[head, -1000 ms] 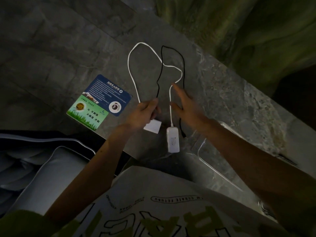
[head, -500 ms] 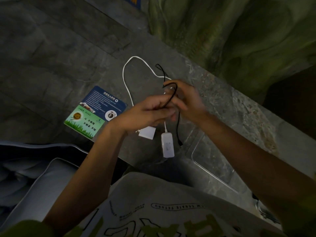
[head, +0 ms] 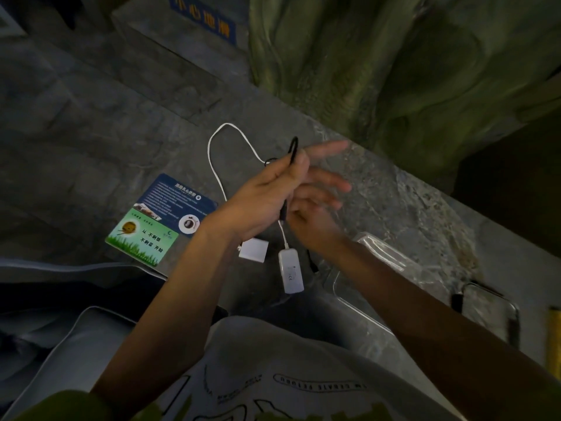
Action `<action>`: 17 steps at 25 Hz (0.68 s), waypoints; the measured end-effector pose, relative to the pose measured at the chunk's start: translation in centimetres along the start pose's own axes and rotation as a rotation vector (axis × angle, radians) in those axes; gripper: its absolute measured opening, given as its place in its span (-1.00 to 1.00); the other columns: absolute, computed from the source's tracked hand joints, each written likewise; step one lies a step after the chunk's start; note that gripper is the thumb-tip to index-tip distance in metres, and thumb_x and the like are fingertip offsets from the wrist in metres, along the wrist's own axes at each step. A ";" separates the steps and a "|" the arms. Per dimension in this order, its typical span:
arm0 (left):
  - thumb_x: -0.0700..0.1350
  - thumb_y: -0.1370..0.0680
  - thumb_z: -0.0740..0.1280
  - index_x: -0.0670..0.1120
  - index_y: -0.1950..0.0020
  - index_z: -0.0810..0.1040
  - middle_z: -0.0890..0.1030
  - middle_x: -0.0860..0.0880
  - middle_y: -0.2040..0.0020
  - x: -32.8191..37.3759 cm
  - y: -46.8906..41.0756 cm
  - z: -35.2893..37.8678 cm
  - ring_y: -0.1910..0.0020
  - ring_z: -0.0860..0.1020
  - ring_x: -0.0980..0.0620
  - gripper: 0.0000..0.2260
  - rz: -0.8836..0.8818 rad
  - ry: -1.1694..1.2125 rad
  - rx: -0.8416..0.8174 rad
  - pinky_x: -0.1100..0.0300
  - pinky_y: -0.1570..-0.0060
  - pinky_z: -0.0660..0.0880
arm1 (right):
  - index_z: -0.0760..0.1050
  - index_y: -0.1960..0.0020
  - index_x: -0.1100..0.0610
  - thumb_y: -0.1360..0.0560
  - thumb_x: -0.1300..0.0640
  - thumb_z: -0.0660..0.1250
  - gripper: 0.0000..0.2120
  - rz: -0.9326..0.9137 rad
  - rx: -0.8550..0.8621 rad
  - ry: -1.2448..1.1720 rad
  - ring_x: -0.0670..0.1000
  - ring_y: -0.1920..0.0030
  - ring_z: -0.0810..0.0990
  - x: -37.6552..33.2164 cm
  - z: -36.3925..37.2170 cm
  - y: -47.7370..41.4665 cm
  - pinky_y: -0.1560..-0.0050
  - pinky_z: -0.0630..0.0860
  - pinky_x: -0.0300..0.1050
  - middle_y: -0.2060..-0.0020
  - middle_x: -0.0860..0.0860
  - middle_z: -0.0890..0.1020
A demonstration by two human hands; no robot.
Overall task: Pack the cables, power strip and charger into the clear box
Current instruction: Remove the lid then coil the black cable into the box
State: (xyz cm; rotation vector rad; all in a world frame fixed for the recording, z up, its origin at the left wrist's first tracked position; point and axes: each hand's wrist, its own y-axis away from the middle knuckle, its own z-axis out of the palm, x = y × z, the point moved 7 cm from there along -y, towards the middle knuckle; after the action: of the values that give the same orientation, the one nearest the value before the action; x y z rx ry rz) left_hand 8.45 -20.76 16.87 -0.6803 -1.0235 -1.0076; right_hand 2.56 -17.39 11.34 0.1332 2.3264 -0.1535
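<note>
My left hand (head: pixel 267 192) pinches a folded black cable (head: pixel 293 150) above the stone table, its loop sticking up past my thumb and its tail hanging down toward the table. Just behind it, my right hand (head: pixel 315 205) has its fingers spread and holds nothing. A white cable (head: pixel 214 165) loops across the table and runs to a small white power strip (head: pixel 290 270). A white square charger (head: pixel 254 250) lies under my left wrist. The clear box (head: pixel 364 305) sits to the right, partly hidden by my right forearm.
A printed blue and green card (head: pixel 158 220) lies left of the charger. A green rock-like wall (head: pixel 394 71) rises behind the table (head: pixel 425 208). A clear lid or second container (head: pixel 485 305) sits at the far right. A cushioned seat (head: pixel 60 344) is below left.
The black cable was lifted off the table and folded into a bundle in my left hand. My right hand has let go of it and spread its fingers. The camera tilted upward.
</note>
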 end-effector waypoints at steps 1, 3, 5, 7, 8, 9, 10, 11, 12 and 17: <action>0.09 -0.59 0.01 0.04 -0.44 0.32 0.63 -0.11 -0.13 0.1 -0.3 -0.2 -0.05 0.63 -0.06 -0.56 0.017 0.032 0.022 0.14 -0.02 0.53 | 0.54 -0.08 0.25 -0.58 0.34 0.18 -0.82 0.095 -0.081 -0.089 -0.27 0.09 0.47 0.7 0.7 0.3 0.09 0.42 -0.46 0.09 -0.03 0.57; 0.03 -0.61 0.05 0.01 -0.51 0.19 0.58 -0.13 -0.23 0.5 -0.9 -0.8 -0.16 0.60 -0.11 -0.54 0.051 0.070 0.069 0.11 -0.12 0.52 | 0.48 0.12 -0.02 -0.62 0.22 0.15 -0.76 0.113 -0.145 -0.154 -0.21 0.32 0.54 0.8 1.1 1.0 0.27 0.44 -0.35 0.32 -0.11 0.54; -0.09 -0.65 0.07 -0.03 -0.56 0.07 0.52 -0.14 -0.31 0.7 -1.3 -1.4 -0.26 0.54 -0.12 -0.53 0.084 0.058 0.107 0.06 -0.24 0.48 | 0.47 0.13 -0.04 -0.64 0.14 0.14 -0.78 0.110 -0.144 -0.145 -0.14 0.40 0.52 0.8 0.7 1.6 0.32 0.44 -0.29 0.41 -0.10 0.50; -0.18 -0.67 0.05 -0.07 -0.57 0.02 0.47 -0.13 -0.37 0.9 -1.8 -1.6 -0.33 0.50 -0.08 -0.53 0.108 0.020 0.141 0.04 -0.33 0.42 | 0.50 0.05 0.12 -0.63 0.10 0.15 -0.80 0.094 -0.131 -0.151 -0.08 0.40 0.49 0.9 -0.2 2.3 0.33 0.45 -0.20 0.41 -0.05 0.49; -0.19 -0.66 0.05 -0.09 -0.57 0.00 0.44 -0.13 -0.40 1.0 -2.0 -1.7 -0.35 0.47 -0.05 -0.52 0.117 0.003 0.156 0.05 -0.36 0.39 | 0.50 0.04 0.17 -0.63 0.09 0.17 -0.80 0.095 -0.118 -0.130 -0.02 0.39 0.50 0.9 -0.5 2.5 0.32 0.46 -0.14 0.40 0.00 0.49; -0.19 -0.66 0.07 -0.11 -0.57 0.00 0.41 -0.12 -0.42 1.1 -2.2 -1.7 -0.38 0.45 -0.03 -0.51 0.125 -0.012 0.171 0.07 -0.38 0.36 | 0.50 0.03 0.19 -0.62 0.09 0.19 -0.80 0.109 -0.100 -0.120 0.01 0.37 0.52 1.3 -0.9 2.8 0.29 0.48 -0.10 0.38 0.04 0.51; -0.19 -0.64 0.08 -0.13 -0.57 -0.01 0.38 -0.12 -0.44 1.2 -2.4 -1.6 -0.40 0.42 -0.01 -0.49 0.135 -0.026 0.185 0.07 -0.40 0.34 | 0.51 0.03 0.19 -0.61 0.10 0.21 -0.82 0.127 -0.083 -0.106 0.00 0.34 0.54 1.9 -1.4 3.1 0.26 0.50 -0.09 0.36 0.06 0.53; -0.18 -0.63 0.10 -0.14 -0.57 -0.01 0.35 -0.12 -0.46 1.2 -2.7 -1.6 -0.41 0.40 0.00 -0.47 0.145 -0.039 0.202 0.08 -0.41 0.32 | 0.51 0.03 0.17 -0.61 0.10 0.22 -0.84 0.138 -0.082 -0.102 -0.01 0.29 0.57 2.5 -1.7 3.6 0.22 0.52 -0.11 0.32 0.06 0.56; -0.18 -0.62 0.11 -0.13 -0.57 -0.02 0.32 -0.12 -0.48 1.3 -2.9 -1.4 -0.43 0.37 0.02 -0.46 0.158 -0.052 0.223 0.08 -0.42 0.30 | 0.51 0.03 0.14 -0.61 0.10 0.22 -0.85 0.149 -0.093 -0.093 -0.03 0.25 0.59 2.8 -1.9 4.1 0.18 0.54 -0.14 0.28 0.04 0.58; -0.18 -0.61 0.12 -0.16 -0.57 -0.05 0.22 -0.12 -0.53 2.9 -3.7 -1.9 -0.48 0.28 0.04 -0.43 0.245 -0.099 0.364 0.10 -0.46 0.24 | 0.51 0.03 0.06 -0.60 0.06 0.21 -0.87 0.228 -0.090 -0.014 -0.07 0.23 0.59 6.0 -2.9 6.8 0.20 0.53 -0.21 0.25 -0.01 0.59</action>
State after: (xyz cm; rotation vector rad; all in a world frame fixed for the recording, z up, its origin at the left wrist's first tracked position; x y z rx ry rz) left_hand 6.21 -24.86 18.86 -0.5404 -1.1428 -0.5599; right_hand -2.66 -9.99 8.47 0.3485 2.2804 0.0645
